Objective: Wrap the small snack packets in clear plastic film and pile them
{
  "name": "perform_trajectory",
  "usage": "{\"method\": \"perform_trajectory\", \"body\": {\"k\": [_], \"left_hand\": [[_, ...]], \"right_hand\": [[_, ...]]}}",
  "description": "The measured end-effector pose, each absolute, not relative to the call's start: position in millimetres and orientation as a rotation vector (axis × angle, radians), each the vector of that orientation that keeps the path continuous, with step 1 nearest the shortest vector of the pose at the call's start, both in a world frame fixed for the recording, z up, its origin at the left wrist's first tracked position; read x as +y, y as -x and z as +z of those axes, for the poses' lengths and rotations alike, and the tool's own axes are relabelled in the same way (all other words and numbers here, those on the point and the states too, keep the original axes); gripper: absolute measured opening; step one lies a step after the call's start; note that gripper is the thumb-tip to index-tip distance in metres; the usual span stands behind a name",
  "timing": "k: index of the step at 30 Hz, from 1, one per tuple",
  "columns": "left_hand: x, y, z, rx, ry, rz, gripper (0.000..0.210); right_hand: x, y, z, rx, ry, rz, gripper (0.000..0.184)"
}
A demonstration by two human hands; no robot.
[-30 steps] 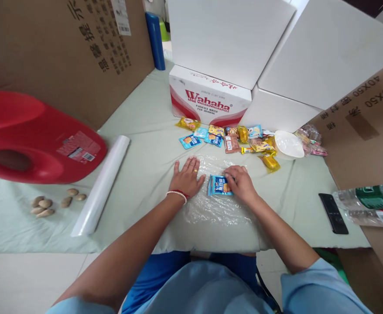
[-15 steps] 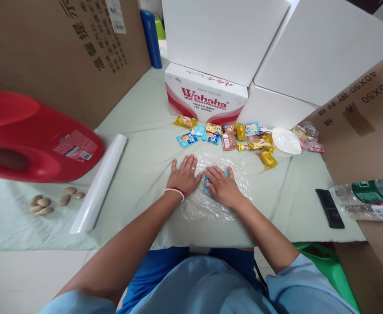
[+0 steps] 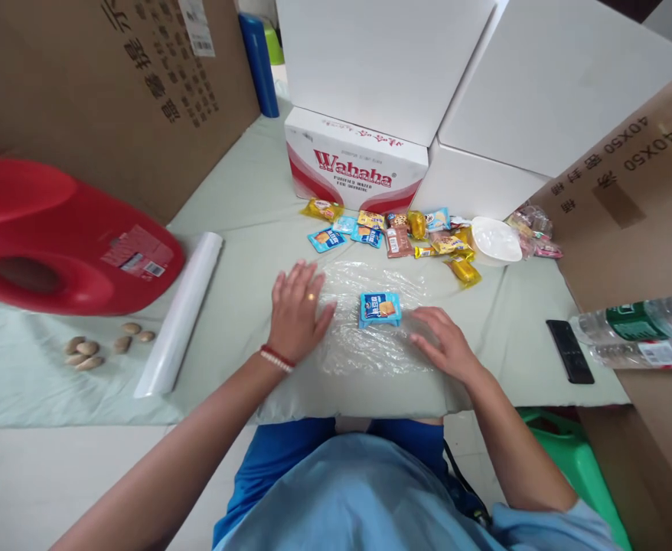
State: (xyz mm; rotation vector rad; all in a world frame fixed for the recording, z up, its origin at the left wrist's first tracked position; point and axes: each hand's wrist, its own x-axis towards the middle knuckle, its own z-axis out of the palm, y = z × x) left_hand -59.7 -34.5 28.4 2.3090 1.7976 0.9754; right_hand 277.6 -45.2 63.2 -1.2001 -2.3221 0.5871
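Note:
A blue snack packet [image 3: 380, 308] with a biscuit printed on it lies face up on a sheet of clear plastic film [image 3: 347, 348], which is spread wrinkled over the tablecloth. Left of the packet, at the film's left edge, is my left hand [image 3: 297, 312], palm down with its fingers stretched out and holding nothing. To the right of the packet, over the film's right edge, my right hand [image 3: 444, 341] has its fingers apart and nothing in them. Whether either hand touches the film I cannot tell.
Behind the film lie several wrapped snacks [image 3: 398, 240] and a white bowl [image 3: 495, 241], before a Wahaha box [image 3: 356, 168]. At left are a white film roll [image 3: 180, 315], brown stones [image 3: 87, 348] and a red jug [image 3: 83, 252]. A phone [image 3: 569, 351] and plastic bottles [image 3: 643, 321] lie right.
My right hand has come off the blue snack packet and moved right, uncovering it. My left hand has shifted left, away from the middle of the film.

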Motion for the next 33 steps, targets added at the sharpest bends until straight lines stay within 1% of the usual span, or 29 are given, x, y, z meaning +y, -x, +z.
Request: {"method": "perform_trajectory", "body": {"k": [1,3,4,5,7,8,11,15,20,23,26,28,31,33], "left_hand": [[-51,63,28,1.598,-2.415,1.016,0.052],[-81,69,22,1.201,-2.545,0.938,0.046],[-93,72,16,1.113,-2.555,0.868,0.042],[-103,74,9,1.095,-2.536,0.803,0.039],[-113,77,-5,1.138,-2.461,0.726,0.026],[-114,78,-10,1.173,-2.419,0.716,0.023],[-110,79,-11,1.219,-2.317,0.713,0.027],[-94,84,12,1.262,-2.184,0.656,0.027],[-48,90,35,1.423,-2.051,0.705,0.029],[-14,87,33,1.5,-2.029,0.7,0.024],[9,83,28,1.704,-2.026,0.671,0.014],[11,81,31,1.883,-1.997,0.734,0.014],[-5,71,49,2.09,-2.013,1.022,0.02],[-24,56,65,2.054,-2.152,1.202,0.02]], "right_hand": [[-58,-290,58,-2.326,1.19,0.615,0.046],[-80,-308,41,-2.329,1.203,0.647,0.047],[-89,-313,31,-2.315,1.227,0.638,0.043],[-96,-315,21,-2.289,1.26,0.614,0.036],[-104,-314,6,-2.222,1.332,0.548,0.023],[-106,-312,3,-2.2,1.362,0.53,0.022],[-102,-305,8,-2.199,1.365,0.579,0.024],[-80,-307,36,-2.148,1.325,0.784,0.026],[-20,-305,60,-1.943,1.438,1.006,0.034],[16,-296,58,-1.878,1.532,1.082,0.038],[38,-285,49,-1.899,1.718,1.032,0.034],[42,-281,42,-1.947,1.845,0.981,0.03],[40,-281,37,-1.983,1.932,0.964,0.028],[41,-283,41,-2.054,1.964,0.924,0.027]]}}
